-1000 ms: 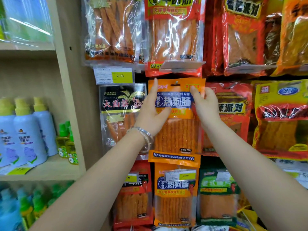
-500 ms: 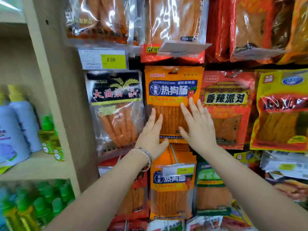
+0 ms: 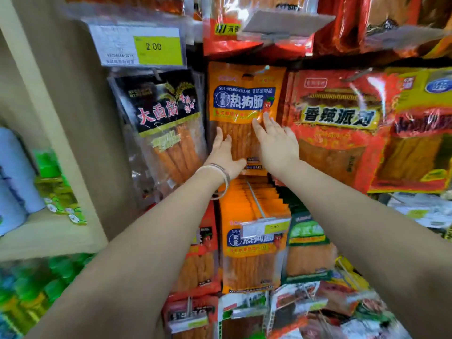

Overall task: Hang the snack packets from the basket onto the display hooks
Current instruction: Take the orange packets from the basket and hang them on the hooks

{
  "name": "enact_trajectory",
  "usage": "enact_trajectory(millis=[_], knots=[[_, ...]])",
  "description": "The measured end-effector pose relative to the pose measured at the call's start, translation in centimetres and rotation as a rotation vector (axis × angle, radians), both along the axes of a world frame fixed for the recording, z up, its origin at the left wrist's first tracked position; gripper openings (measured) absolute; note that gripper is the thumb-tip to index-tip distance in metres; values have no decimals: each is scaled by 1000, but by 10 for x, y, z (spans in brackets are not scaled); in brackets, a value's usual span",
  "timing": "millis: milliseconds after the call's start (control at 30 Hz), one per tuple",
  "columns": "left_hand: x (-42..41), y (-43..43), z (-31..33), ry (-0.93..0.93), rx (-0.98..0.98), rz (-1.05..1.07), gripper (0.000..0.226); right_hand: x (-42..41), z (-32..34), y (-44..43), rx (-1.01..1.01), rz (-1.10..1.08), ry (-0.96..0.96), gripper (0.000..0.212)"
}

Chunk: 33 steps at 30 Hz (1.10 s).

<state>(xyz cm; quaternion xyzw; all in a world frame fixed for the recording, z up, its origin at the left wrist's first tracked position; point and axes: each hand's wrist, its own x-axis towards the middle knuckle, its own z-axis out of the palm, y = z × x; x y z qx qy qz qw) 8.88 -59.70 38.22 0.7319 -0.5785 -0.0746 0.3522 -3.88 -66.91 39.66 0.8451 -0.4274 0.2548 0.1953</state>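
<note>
The orange snack packet (image 3: 244,99) hangs in the middle row of the display, its top strip caught at the hook hole, with a black packet (image 3: 166,113) just beside it on one side and a red packet (image 3: 335,118) on the other. Both hands lie flat against its clear lower half. The left hand (image 3: 223,155), a bangle (image 3: 221,176) on the wrist, has straight fingers held close together along the packet's left edge, while the right hand (image 3: 275,143) has straight, slightly fanned fingers over the middle, reaching up to the printed band. Neither hand pinches anything; they look to be smoothing the packet square against those behind it. It seems a light thing: thin, glossy film that would slide under dry fingers, floppy at the top but stiffened lengthwise by the sticks inside. For hanging, the best hold is likely the flat header strip, pinched either side of the hole, not the crinkly window. A full row of the same packets (image 3: 252,243) hangs below. The basket is not in sight.
</note>
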Motion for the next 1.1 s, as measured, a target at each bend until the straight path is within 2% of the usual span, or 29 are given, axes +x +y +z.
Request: enact_trajectory(millis=[100,200,300,367,433,500,567,667,767,800,867,933,1000,1100], knots=[[-7,14,13,162,-39,-17,60,-7,12,14,81,55,-37,58],[-25,52,6,461,-107,-141,31,-23,5,39,93,138,-166,45],[-44,106,-18,543,-261,-155,15,-45,-26,77,182,263,-341,34],[-52,145,-48,621,-297,-117,15,-61,-61,106,359,368,-485,26],[-61,187,-98,700,-214,-44,18,-81,-105,142,619,449,-601,18],[-75,235,-164,762,-107,87,19,-102,-158,182,860,469,-627,20],[-93,296,-234,879,24,223,24,-125,-217,224,1074,417,-594,21],[-132,397,-320,1006,348,345,25,-158,-300,294,1363,288,-521,21],[-173,484,-368,1069,533,492,10,-188,-363,367,1594,108,-415,20],[-184,509,-379,1079,588,541,13,-197,-377,389,1693,25,-400,17],[-200,554,-395,1121,652,646,21,-212,-400,427,1853,-151,-301,11],[-207,592,-407,1140,690,739,13,-225,-417,457,1951,-240,-101,12],[-203,619,-412,1099,701,800,14,-232,-429,479,2008,-251,20,11],[-181,645,-419,1192,631,939,16,-219,-436,497,2005,-174,162,18]])
